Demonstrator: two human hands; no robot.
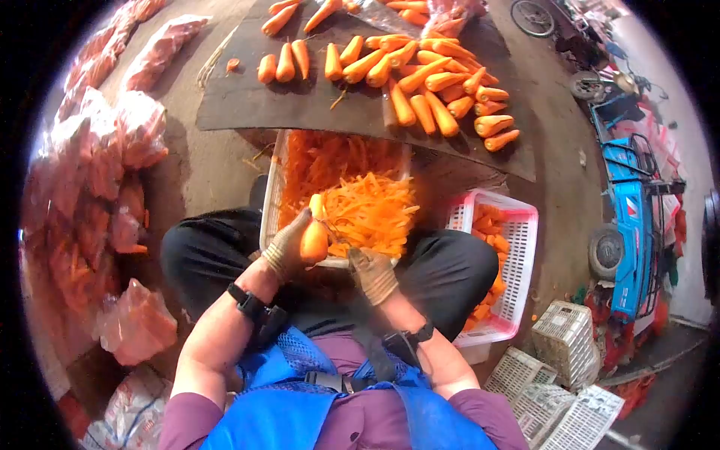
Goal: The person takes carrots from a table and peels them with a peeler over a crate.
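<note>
My left hand, in a knitted work glove, is closed around a thick carrot held upright over the near edge of a crate. My gloved right hand is closed on a slim dark tool that looks like a peeler; its tip points toward the carrot and most of its handle is hidden in the palm. Beneath both hands, a pale plastic crate between my legs holds a heap of orange carrot peelings.
Many whole carrots lie on a dark board ahead. At right stands a pink-and-white basket with carrot pieces. Bagged carrots line the left. Stacked crates and a blue cargo tricycle are at far right.
</note>
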